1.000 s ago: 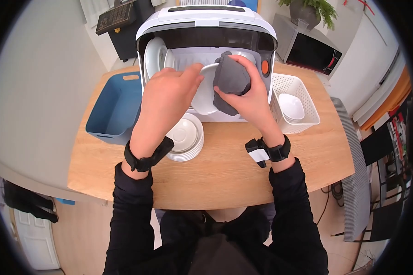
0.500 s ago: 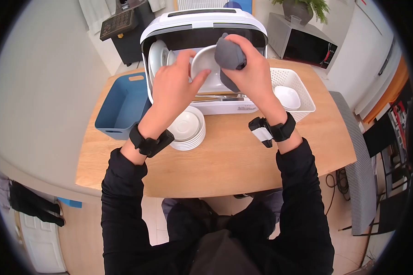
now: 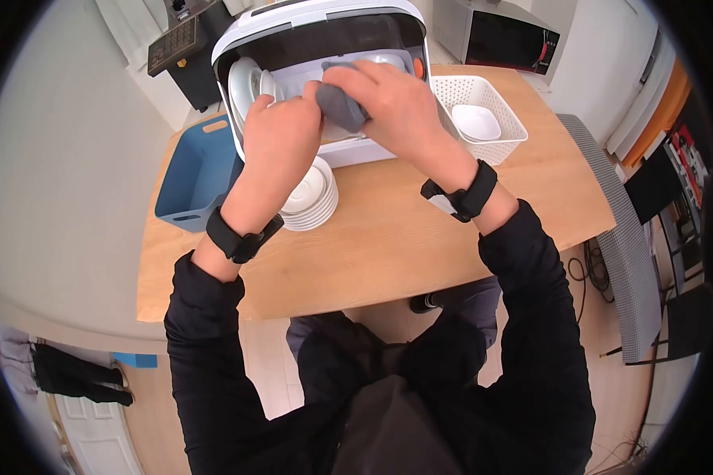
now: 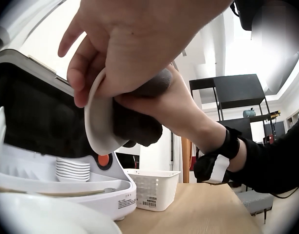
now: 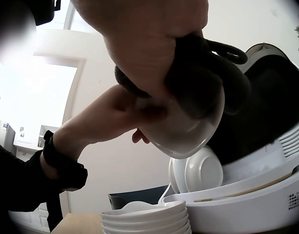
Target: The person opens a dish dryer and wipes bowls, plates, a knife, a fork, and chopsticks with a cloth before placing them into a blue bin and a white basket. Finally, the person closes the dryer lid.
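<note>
In the left wrist view my left hand (image 4: 135, 44) pinches the rim of a white bowl (image 4: 101, 122), thumb on one side and fingers on the other. My right hand (image 5: 149, 44) grips a dark grey cloth (image 5: 203, 78), which presses against the same bowl (image 5: 188, 131) in the right wrist view. From the head view, both hands meet over the front of a white dish cabinet (image 3: 364, 152) with its dark lid up; the left hand (image 3: 281, 138) is beside the cloth (image 3: 341, 108), the right hand (image 3: 396, 107) on top of it. The bowl is mostly hidden there.
White plates (image 3: 244, 83) stand upright inside the cabinet's left side. A stack of white dishes (image 3: 313, 206) sits on the table (image 3: 388, 245) in front. A blue bin (image 3: 198, 170) is at the left; a white basket (image 3: 503, 138) holding white bowls (image 3: 475, 123) is at the right.
The bowl has been tilted, so its inside no longer faces the head camera. The right hand and cloth have moved left, close against the left hand. The head view has shifted.
</note>
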